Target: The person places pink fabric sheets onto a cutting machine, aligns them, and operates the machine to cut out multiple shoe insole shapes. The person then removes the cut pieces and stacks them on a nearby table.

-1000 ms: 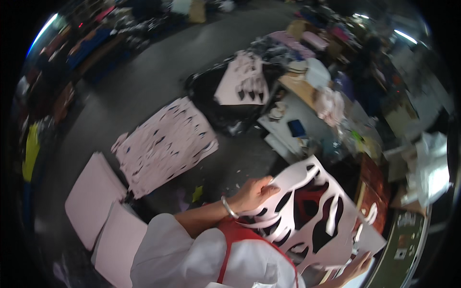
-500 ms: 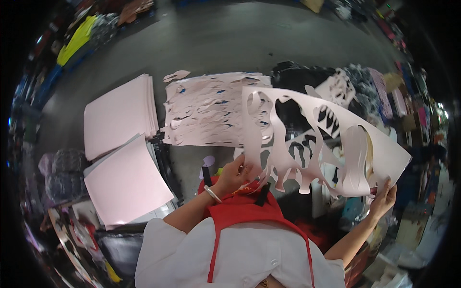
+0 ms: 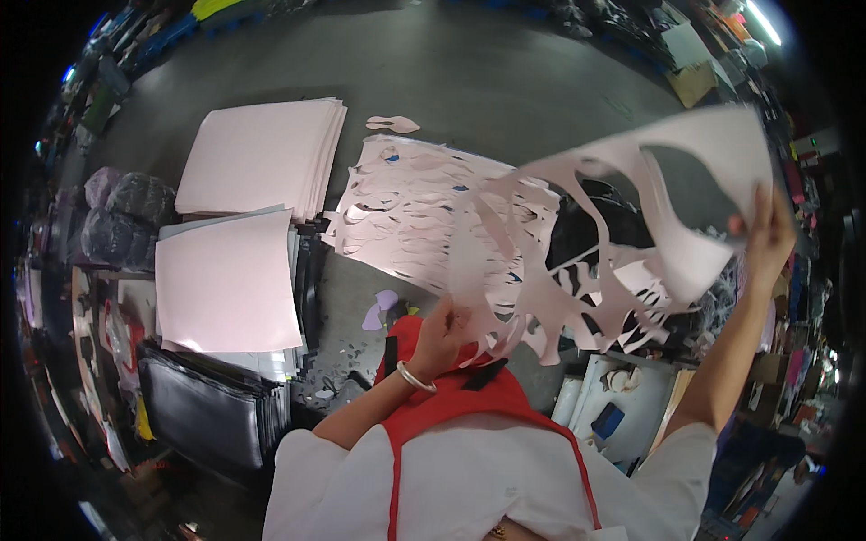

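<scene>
A large pale pink sheet full of curved cut-out holes hangs between my hands, slanting up to the right and partly blurred. My left hand pinches its near left edge, in front of the red apron. Raised out at the right, my right hand grips the opposite edge. Behind the sheet lies a flat pile of similar pink cut-out sheets, partly covered by it. One loose pink cut-out piece rests beyond that pile.
Uncut pink sheets are stacked at left, with a nearer stack topped by a pink sheet. Black sheets stand below. Wrapped bundles sit far left. A white tray with small items is near right; black plastic lies behind the sheet.
My right hand has risen and swung outward, lifting the right side of the cut-out sheet. The left hand keeps hold of its edge. The view has turned somewhat.
</scene>
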Available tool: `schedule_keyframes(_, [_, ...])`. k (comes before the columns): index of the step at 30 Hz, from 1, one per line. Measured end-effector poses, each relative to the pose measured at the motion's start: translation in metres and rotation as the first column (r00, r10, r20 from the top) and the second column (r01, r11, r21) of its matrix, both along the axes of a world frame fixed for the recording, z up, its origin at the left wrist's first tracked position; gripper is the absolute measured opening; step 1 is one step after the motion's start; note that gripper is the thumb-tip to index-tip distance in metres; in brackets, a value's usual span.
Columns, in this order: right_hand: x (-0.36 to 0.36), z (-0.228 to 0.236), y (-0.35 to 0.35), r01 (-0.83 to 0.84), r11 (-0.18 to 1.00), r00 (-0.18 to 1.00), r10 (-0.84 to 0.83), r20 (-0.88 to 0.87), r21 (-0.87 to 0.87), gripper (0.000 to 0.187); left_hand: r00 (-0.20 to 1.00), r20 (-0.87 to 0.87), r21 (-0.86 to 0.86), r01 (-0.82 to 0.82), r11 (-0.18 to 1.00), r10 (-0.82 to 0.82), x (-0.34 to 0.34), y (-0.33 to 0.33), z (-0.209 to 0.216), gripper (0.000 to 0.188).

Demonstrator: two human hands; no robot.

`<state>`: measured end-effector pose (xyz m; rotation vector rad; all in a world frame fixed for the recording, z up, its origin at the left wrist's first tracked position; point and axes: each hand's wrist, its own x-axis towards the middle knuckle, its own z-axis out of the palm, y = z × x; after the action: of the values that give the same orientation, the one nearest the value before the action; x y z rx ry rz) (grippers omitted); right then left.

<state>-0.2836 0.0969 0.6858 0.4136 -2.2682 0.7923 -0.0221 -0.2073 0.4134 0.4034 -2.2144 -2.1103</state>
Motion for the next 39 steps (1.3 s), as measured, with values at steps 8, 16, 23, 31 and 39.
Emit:
schedule_keyframes(8, [-0.186,-0.13,-0.291,-0.269,0.907,0.927,0.335,-0.169,0.326,0.04,0.863,0.194,0.216,-0.501,0.838,0.466,-0.025,-0.097,-0.194,0.022])
schedule_keyframes(16, [0.032,-0.444,-0.276,-0.75,0.609,0.175,-0.194,0.965,0.259,0.051,0.574,0.819,0.166,-0.264,0.95,0.016,0.129,-0.181,-0.437,0.032])
schedule_keyframes(23, [0.199,-0.449,-0.143,-0.366,0.916,-0.15,-0.235,0.96,0.167,0.031,0.443,0.896,0.073,-0.069,0.995,-0.035,0.184,-0.233,-0.373,0.032])
schedule_keyframes(31, [0.148,-0.491,-0.205,-0.258,0.965,-0.135,-0.078,0.988,0.041,0.028,0.526,0.834,-0.202,0.012,0.979,0.166,0.128,-0.261,-0.387,0.036])
schedule_keyframes(39, [0.176,-0.472,-0.321,-0.27,0.961,-0.232,-0.126,0.964,0.061,0.028,0.568,0.615,-0.326,-0.447,0.833,0.546,-0.031,-0.451,-0.507,0.04])
